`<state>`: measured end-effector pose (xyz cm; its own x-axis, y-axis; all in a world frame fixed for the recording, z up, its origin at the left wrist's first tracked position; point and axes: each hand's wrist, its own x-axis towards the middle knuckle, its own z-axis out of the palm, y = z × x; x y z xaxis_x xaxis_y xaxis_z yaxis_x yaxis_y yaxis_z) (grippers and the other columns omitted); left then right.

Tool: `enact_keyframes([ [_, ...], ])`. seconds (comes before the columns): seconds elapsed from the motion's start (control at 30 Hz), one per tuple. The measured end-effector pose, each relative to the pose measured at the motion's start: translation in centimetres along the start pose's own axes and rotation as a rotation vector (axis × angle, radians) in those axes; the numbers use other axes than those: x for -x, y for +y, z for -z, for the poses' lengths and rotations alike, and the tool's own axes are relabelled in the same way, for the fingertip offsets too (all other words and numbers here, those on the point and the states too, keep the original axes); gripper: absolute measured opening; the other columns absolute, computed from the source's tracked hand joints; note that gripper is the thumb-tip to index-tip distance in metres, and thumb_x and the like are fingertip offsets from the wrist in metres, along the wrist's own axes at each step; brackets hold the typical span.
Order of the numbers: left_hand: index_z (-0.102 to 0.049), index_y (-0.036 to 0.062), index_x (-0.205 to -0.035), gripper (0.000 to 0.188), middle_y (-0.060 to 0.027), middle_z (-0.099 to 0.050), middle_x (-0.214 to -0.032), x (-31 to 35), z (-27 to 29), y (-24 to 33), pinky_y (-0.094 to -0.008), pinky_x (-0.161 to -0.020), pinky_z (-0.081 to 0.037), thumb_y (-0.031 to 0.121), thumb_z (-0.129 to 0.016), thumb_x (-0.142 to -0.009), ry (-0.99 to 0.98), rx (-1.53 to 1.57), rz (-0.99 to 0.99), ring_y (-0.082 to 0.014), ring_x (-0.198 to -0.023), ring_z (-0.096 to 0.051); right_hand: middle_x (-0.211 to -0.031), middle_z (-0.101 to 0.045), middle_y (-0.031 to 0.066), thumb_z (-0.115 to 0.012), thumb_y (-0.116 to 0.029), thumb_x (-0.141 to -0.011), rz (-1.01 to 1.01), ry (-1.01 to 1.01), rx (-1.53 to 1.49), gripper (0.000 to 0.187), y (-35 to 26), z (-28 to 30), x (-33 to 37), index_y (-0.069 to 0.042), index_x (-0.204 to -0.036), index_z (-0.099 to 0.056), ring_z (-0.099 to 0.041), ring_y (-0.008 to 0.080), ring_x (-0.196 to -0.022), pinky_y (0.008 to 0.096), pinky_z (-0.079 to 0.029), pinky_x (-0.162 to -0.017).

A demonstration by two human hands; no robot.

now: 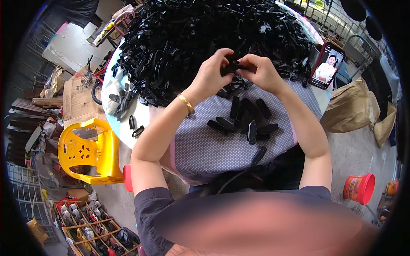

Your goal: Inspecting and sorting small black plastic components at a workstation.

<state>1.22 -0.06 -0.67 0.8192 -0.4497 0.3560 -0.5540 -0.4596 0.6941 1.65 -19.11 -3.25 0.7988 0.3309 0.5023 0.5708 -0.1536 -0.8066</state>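
Both hands meet over the near edge of a large heap of small glossy black plastic parts (171, 47). My left hand (212, 72), with a gold bracelet (186, 104) at its wrist, pinches one end of a dark elongated plastic piece (232, 68). The fingers of my right hand (259, 71) close on its other end. My fingers cover much of the piece, so its exact kind cannot be made out. Nearer to me, several long black plastic pieces (252, 130) lie loosely on a grey dotted cloth (200, 145) with pink edging.
The round table (112, 109) carries the heap, a pale glove (113, 96) and two loose black pieces at left. A phone (328, 65) stands upright at right, showing a person. Around are a yellow plastic chair (92, 149), a red bucket (359, 189), brown paper sacks (350, 109) and a shoe rack (92, 230).
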Motion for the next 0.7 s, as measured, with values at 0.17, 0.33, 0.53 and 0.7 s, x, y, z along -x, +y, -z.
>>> enact_keyframes([
  [0.17, -0.052, -0.0013, -0.117, 0.047, -0.0077, -0.062, -0.093, 1.0, 0.0, -0.9, -0.0267, -0.079, -0.051, 0.002, -0.071, -0.073, 0.224, 0.749, 0.147, -0.0158, -0.086, -0.061, -0.088, -0.063, 0.0034, -0.066, 0.004, -0.077, -0.103, 0.04, -0.159, 0.017, -1.3, -0.9, 0.0, 0.0, -0.092, -0.057, -0.06, 0.0089, -0.083, 0.0227, -0.05, -0.075],
  [0.33, -0.062, -0.0019, -0.104, 0.03, -0.0086, -0.066, -0.09, 1.8, -0.1, -1.2, -0.0232, -0.075, -0.052, -0.003, -0.068, -0.075, 0.233, 0.905, 0.208, -0.0131, -0.08, -0.063, -0.089, -0.065, 0.0057, -0.068, 0.003, -0.076, -0.013, 0.09, -0.163, 0.027, -2.0, -1.7, 0.7, 0.001, -0.101, -0.059, -0.061, 0.0099, -0.086, 0.0229, -0.05, -0.077],
  [0.53, -0.065, -0.0007, -0.101, 0.026, -0.0071, -0.066, -0.089, 2.1, 0.4, -0.4, -0.021, -0.073, -0.053, -0.005, -0.068, -0.075, 0.248, 0.588, 0.103, -0.0111, -0.08, -0.063, -0.093, -0.067, 0.008, -0.07, 0.003, -0.073, 0.147, 0.111, 0.269, 0.034, -2.6, -1.8, 1.3, 0.001, -0.106, -0.061, -0.063, 0.0111, -0.083, 0.0237, -0.051, -0.074],
  [0.7, -0.064, -0.0001, -0.102, 0.026, -0.007, -0.066, -0.087, 2.3, 0.8, 0.4, -0.021, -0.073, -0.053, -0.004, -0.067, -0.076, 0.237, 0.344, -0.035, -0.0105, -0.078, -0.064, -0.092, -0.067, 0.0076, -0.069, 0.002, -0.074, 0.105, 0.101, 0.122, 0.033, -2.5, -2.1, 1.3, 0.001, -0.106, -0.061, -0.063, 0.0119, -0.079, 0.0232, -0.051, -0.069],
])
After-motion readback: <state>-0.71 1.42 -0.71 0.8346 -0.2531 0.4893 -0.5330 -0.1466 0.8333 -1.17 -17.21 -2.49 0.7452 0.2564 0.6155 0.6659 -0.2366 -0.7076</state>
